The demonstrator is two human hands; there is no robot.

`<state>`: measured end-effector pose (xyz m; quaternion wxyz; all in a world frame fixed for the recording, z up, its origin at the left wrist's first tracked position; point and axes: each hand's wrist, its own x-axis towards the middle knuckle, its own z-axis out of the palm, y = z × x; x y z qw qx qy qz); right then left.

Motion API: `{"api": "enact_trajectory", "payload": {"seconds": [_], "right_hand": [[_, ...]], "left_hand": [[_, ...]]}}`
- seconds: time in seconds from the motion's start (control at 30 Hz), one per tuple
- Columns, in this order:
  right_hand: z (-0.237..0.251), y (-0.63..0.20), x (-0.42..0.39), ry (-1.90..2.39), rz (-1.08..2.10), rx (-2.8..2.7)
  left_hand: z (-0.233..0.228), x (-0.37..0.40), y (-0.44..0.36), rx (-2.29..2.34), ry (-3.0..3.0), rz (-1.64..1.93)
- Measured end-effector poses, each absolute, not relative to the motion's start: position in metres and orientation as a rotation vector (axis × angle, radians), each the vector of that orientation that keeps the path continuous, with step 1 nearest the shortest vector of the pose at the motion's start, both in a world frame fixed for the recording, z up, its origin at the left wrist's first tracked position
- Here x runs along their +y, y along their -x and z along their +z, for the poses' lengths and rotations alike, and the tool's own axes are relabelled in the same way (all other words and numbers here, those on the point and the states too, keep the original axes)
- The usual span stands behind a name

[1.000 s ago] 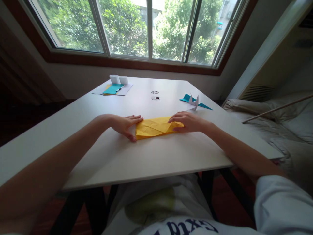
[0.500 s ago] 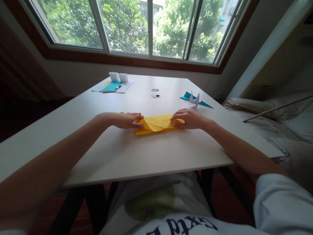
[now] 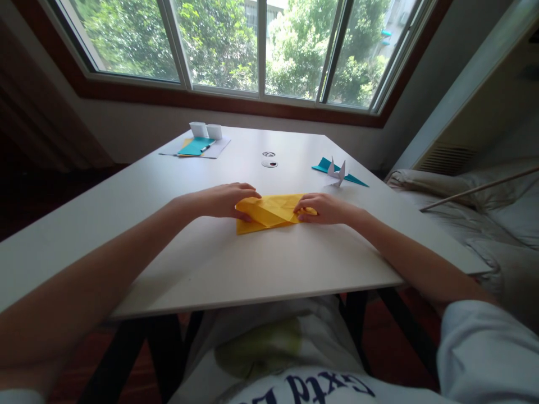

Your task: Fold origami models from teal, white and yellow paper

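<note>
A creased yellow sheet of paper (image 3: 269, 212), folded into a long strip, lies on the white table (image 3: 236, 264) in front of me. My left hand (image 3: 225, 200) pinches its left end, thumb under the lifted edge and fingers on top. At the right end, my right hand (image 3: 324, 207) grips the paper the same way. Both ends are raised and pushed toward the middle, while the near edge rests on the table.
A white folded paper figure (image 3: 338, 173) stands on a teal sheet (image 3: 324, 166) at the right rear. At the back left lie a teal sheet with a pen (image 3: 196, 147) and two white boxes (image 3: 206, 130). A cable hole (image 3: 269, 163) sits mid-table. A bed (image 3: 475, 213) is to the right.
Both hands have closed on the ends of the yellow paper and drawn them inward and upward, so the strip looks shorter. The view has shifted slightly.
</note>
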<state>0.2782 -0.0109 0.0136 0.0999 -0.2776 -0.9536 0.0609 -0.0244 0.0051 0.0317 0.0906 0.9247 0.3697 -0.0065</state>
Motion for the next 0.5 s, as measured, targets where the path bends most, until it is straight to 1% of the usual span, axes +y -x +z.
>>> {"api": "enact_trajectory", "payload": {"seconds": [0.1, 0.2, 0.33, 0.5], "right_hand": [[0.0147, -0.2773, -0.0118, 0.84, 0.151, -2.819], [0.0159, -0.2755, -0.0138, 0.87, 0.05, -2.838], [0.0155, -0.274, -0.0158, 0.879, -0.049, -2.841], [0.0143, -0.2762, -0.0142, 0.932, -0.177, -2.733]], "left_hand": [[0.0311, 0.0044, 0.0196, 1.004, -2.75, 0.097], [0.0298, 0.0046, 0.017, 0.923, -2.708, 0.19], [0.0308, 0.005, 0.018, 0.934, -2.647, 0.349], [0.0317, 0.0086, 0.0191, 0.965, -2.399, 0.746]]}}
